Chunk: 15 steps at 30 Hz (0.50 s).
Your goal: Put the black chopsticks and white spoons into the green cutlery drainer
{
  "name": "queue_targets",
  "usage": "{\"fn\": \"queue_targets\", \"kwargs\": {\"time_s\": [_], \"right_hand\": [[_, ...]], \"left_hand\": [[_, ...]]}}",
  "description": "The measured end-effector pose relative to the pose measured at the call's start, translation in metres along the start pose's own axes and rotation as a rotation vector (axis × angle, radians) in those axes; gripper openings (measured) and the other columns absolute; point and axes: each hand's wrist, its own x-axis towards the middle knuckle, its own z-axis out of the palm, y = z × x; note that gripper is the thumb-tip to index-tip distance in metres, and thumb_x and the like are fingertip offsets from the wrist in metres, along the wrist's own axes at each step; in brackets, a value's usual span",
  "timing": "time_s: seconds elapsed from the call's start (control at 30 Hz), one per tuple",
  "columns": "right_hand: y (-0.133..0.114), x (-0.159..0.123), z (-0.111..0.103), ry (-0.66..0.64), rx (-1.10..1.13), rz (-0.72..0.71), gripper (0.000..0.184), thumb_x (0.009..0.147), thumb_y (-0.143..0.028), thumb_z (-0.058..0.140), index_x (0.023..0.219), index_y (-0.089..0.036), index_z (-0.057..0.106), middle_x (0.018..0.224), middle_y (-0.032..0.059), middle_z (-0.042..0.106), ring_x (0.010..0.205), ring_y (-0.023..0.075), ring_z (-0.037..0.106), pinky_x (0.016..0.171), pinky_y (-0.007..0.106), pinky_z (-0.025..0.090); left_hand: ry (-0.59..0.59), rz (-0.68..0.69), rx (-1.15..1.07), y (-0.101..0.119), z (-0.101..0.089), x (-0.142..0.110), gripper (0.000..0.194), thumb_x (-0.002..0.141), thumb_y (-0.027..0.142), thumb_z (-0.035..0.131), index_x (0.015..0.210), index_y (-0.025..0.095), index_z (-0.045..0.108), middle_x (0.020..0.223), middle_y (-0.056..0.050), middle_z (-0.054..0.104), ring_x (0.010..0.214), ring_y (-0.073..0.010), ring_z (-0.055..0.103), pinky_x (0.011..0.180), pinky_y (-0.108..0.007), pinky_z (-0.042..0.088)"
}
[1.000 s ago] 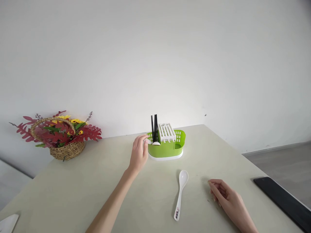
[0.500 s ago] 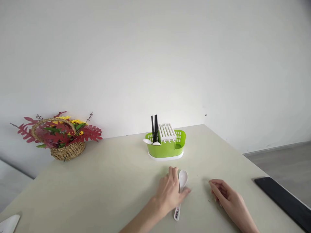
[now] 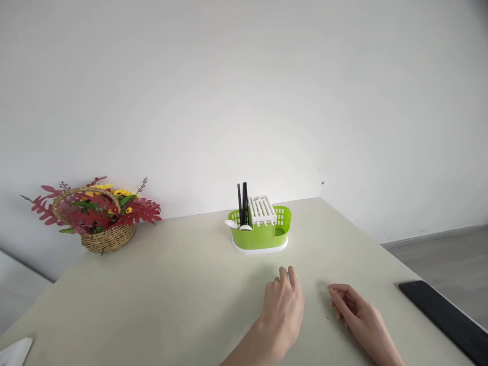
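Note:
My left hand (image 3: 282, 307) is over the white spoon (image 3: 298, 279) on the table, its fingers curled down and closed around it. Only a sliver of the bowl's rim shows beside the fingertips; the handle is hidden under my hand and wrist. To the right, my right hand (image 3: 356, 312) rests on the tabletop, loosely closed, thumb against forefinger, with nothing visible in it. Beyond both hands stands a green cutlery holder (image 3: 261, 240) on a white base. Black chopsticks (image 3: 244, 206) stand upright in its left part, beside two white spoons (image 3: 231, 223) with their bowls up.
A white slatted rack (image 3: 262, 209) tops the middle of the holder. At the far left sits a wicker basket (image 3: 109, 240) of red and yellow artificial flowers. A black phone (image 3: 442, 315) lies along the right edge, and a white object (image 3: 15, 352) at the near left corner.
My left hand has left the cutlery holder, come back toward me and to the right, and closed over the white spoon on the table. My right hand has stayed put.

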Motion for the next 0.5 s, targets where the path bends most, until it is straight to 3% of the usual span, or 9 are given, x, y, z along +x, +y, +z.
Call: {"fn": "queue_targets", "kwargs": {"time_s": [0.1,0.27,0.37,0.5], "right_hand": [[0.0,0.0,0.0,-0.002,-0.014,0.003,0.045,0.093,-0.066,0.057,0.105,-0.024,0.066,0.073,-0.0008,0.066,0.062,0.0175,0.061,0.059,0.027,0.049],[-0.001,-0.001,-0.001,0.015,-0.019,-0.008,0.043,0.09,-0.065,0.06,0.103,-0.024,0.068,0.071,-0.0002,0.065,0.06,0.0181,0.06,0.059,0.028,0.049],[0.0,-0.001,-0.002,0.006,-0.015,-0.012,0.042,0.091,-0.065,0.059,0.102,-0.025,0.067,0.071,-0.0002,0.064,0.06,0.0184,0.06,0.059,0.029,0.048],[0.002,0.0,-0.001,0.001,-0.009,-0.004,0.042,0.093,-0.065,0.057,0.103,-0.025,0.066,0.073,-0.0003,0.064,0.062,0.0186,0.06,0.059,0.029,0.048]], "left_hand": [[-0.007,0.006,-0.234,-0.004,-0.037,-0.019,0.036,0.104,0.026,0.036,0.135,0.017,0.053,0.111,-0.016,0.066,0.085,-0.027,0.07,0.071,-0.04,0.054],[0.003,0.144,-0.787,-0.033,-0.122,-0.048,0.044,0.108,0.047,0.038,0.145,0.026,0.048,0.093,-0.005,0.07,0.08,-0.019,0.067,0.074,-0.032,0.057],[0.257,0.133,-0.93,-0.055,-0.163,-0.052,0.044,0.107,0.048,0.04,0.145,0.027,0.051,0.089,-0.005,0.069,0.08,-0.0197,0.068,0.077,-0.034,0.059],[0.807,0.062,-0.883,-0.084,-0.189,-0.035,0.04,0.106,0.048,0.046,0.139,0.027,0.052,0.101,-0.005,0.067,0.084,-0.0181,0.068,0.085,-0.037,0.061]]}}
